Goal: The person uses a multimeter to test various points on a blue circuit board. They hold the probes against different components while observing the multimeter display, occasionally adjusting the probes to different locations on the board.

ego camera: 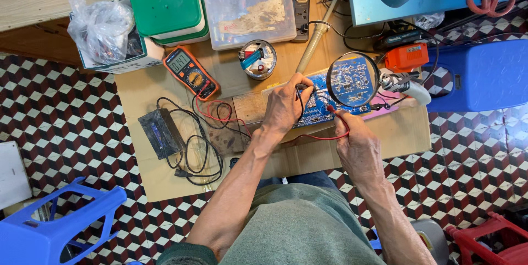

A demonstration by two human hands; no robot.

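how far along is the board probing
Done: meter is out with its leads plugged in, and the blue board lies under the magnifier. In hand: left hand sets the black probe on the board, right hand the red probe. What is left cannot be told from this view.

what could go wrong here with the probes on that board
The black probe in the left hand and red probe in the right hand sit close together on the crowded board; a slip might bridge contacts. The slack red lead could snag on a wrist.
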